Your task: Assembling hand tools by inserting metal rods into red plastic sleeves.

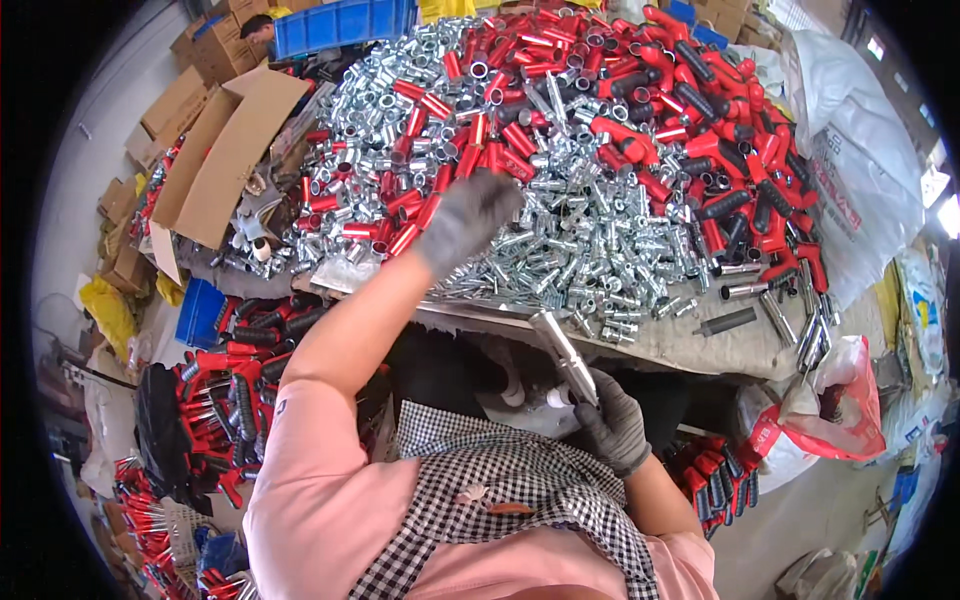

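Observation:
My left hand (470, 222), in a grey glove, reaches over the heap at the edge of the red metal sleeves (468, 160). Its fingers point down and are partly hidden and blurred, so their grip cannot be made out. My right hand (615, 425), gloved too, is closed around the lower end of a shiny metal tube (565, 357). The tube slants up and left in front of the table edge. Beyond it lie many small silver bolt-like fittings (590, 250). Silver ring-shaped collars (385, 100) fill the heap's left side.
Red-and-black handles (745, 160) are piled on the table's right. A dark grey rod (727, 321) lies near the front edge (660, 350). An opened cardboard box (225, 160) stands left, a blue bin (345, 28) behind. More handles (245, 390) hang below left; a red-white bag (820, 410) sits right.

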The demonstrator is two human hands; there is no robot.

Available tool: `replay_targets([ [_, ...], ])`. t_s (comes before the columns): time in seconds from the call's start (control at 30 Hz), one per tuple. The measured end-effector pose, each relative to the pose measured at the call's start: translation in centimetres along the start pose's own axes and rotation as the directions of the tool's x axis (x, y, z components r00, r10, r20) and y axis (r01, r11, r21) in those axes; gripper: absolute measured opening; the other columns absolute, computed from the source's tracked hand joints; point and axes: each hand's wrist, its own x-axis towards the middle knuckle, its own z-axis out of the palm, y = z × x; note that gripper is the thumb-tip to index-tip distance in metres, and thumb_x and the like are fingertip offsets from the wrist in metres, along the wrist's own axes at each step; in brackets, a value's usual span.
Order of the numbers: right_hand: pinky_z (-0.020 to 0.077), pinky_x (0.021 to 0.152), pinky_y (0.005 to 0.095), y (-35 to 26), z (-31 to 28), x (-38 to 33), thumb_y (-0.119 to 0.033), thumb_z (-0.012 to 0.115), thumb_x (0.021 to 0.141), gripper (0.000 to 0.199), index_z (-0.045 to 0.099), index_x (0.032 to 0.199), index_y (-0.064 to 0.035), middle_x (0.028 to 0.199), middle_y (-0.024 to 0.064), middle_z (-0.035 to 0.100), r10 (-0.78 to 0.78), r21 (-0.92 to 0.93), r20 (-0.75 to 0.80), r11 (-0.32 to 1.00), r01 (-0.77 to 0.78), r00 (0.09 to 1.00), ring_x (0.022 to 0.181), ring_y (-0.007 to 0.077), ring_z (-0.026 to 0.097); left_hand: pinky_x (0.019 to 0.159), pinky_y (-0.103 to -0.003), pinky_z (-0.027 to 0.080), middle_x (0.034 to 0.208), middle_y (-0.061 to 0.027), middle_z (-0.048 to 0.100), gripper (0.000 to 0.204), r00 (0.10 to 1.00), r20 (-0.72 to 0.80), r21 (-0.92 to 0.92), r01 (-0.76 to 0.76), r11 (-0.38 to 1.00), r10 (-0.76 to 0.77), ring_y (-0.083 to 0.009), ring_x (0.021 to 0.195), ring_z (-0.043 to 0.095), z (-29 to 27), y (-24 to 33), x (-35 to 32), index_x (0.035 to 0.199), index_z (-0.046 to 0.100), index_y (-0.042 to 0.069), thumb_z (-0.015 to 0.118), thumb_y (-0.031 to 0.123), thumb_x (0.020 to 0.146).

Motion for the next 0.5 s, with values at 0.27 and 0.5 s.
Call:
replay_targets([
  [0.27,0.0453,0.08,0.0245,0.4,0.6,-0.6,-0.033,0.069,0.086,0.061,0.046,0.13,0.0026,0.102,0.003,0.06,0.025,0.274,-0.056,0.962,-0.009,0.998,0.09,0.0099,0.055,0.086,-0.044,0.048,0.099,-0.0195,0.065,0.039,0.972,-0.192,0.586,0.223,0.779,-0.133,-0.0336,0.095,0.061,0.2,-6.0,10.2,0.098,0.07,0.015,0.065,0.046,0.075],
  [0.5,0.0426,0.067,0.0203,-1.7,0.8,0.0,-0.029,0.068,0.086,0.057,0.048,0.129,0.0022,0.094,-0.0007,0.059,0.06,0.482,0.065,0.872,-0.084,0.996,0.076,0.0058,0.051,0.083,-0.03,0.049,0.097,-0.0074,0.065,0.035,0.988,0.124,-0.664,0.009,0.748,0.097,-0.0144,0.097,0.06,-1.5,-2.4,-1.0,0.108,0.06,0.005,0.073,0.016,0.078],
])
